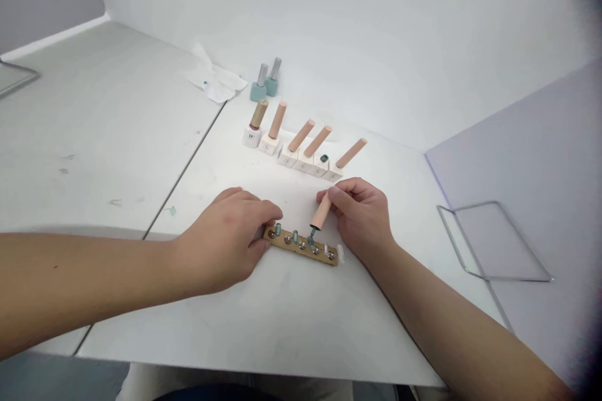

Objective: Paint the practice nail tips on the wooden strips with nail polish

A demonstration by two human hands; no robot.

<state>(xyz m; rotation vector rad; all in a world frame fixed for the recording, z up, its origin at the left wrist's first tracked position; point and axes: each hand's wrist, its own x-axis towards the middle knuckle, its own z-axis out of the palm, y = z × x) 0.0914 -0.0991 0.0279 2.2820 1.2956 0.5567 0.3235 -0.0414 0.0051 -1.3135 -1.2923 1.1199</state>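
Observation:
A narrow wooden strip (301, 245) with several round metal studs and small teal nail tips lies on the white table. My left hand (226, 235) rests on the strip's left end, fingers curled down over it. My right hand (360, 213) pinches a peach-capped polish brush (321, 213), its teal bristles touching a nail tip near the strip's middle. An open polish bottle (323, 161) with a teal neck stands in the row behind.
A row of several square white polish bottles with peach caps (301, 141) stands behind the strip. Two teal bottles with grey caps (264, 83) and a crumpled tissue (214, 78) lie further back. A wire frame (493, 241) lies at right. White walls enclose the table.

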